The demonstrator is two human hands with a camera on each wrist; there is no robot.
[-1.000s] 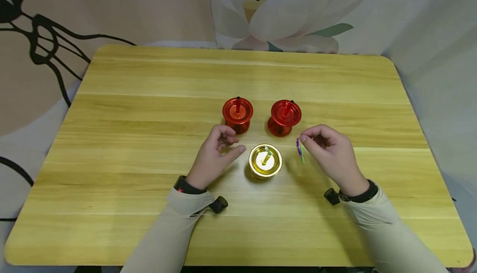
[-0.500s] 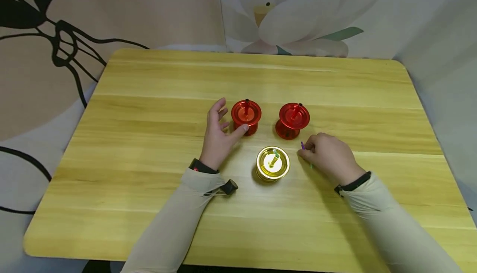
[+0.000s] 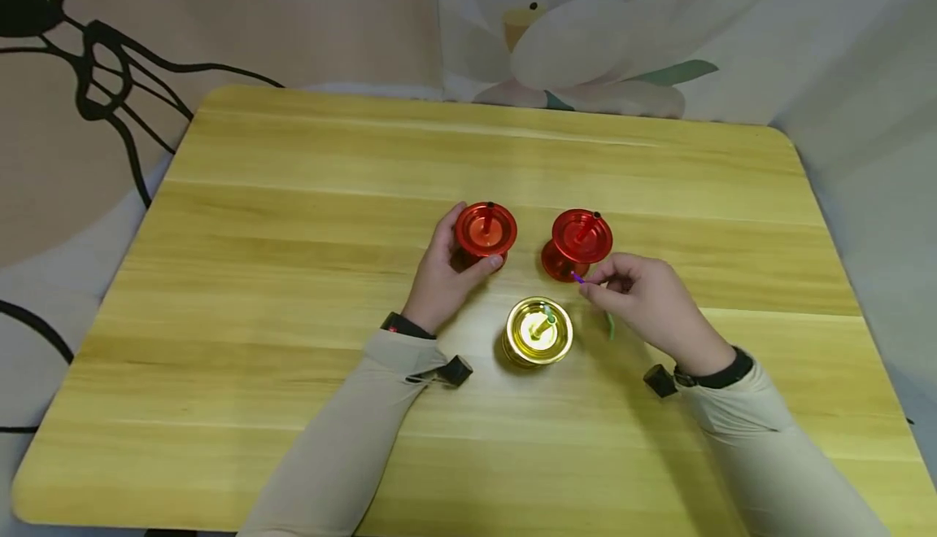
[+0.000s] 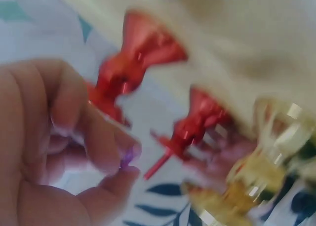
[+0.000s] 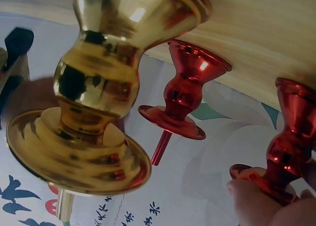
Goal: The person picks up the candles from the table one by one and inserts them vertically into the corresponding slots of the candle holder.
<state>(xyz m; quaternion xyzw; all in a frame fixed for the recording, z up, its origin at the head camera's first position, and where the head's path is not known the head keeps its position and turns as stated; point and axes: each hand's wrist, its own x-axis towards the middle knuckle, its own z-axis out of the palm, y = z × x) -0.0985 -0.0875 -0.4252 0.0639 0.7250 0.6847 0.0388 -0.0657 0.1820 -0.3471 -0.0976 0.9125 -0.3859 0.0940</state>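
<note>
My left hand [image 3: 448, 281] grips the left red candle holder [image 3: 486, 232], thumb across its front and fingers round the far side. The right wrist view also shows fingers [image 5: 254, 206] round that holder's stem. Between thumb and forefinger my right hand [image 3: 647, 305] pinches a thin purple candle [image 3: 578, 278], its tip pointing left. A thin green candle [image 3: 611, 327] hangs below the same hand. The left wrist view shows the purple candle [image 4: 128, 157] between the fingertips, most of it hidden. A gold candle holder [image 3: 538, 333] stands between the hands, something green in its tube.
A second red candle holder [image 3: 581, 236] stands just beyond my right fingertips, its tube upright and dark at the top. All the holders stand close together on the wooden table [image 3: 293, 277]. Patterned cloth walls [image 3: 351, 16] border the table's far edge and sides.
My left hand has moved away from me to the left red holder and now grips it. My right hand still pinches the candles; the purple one has turned to point left.
</note>
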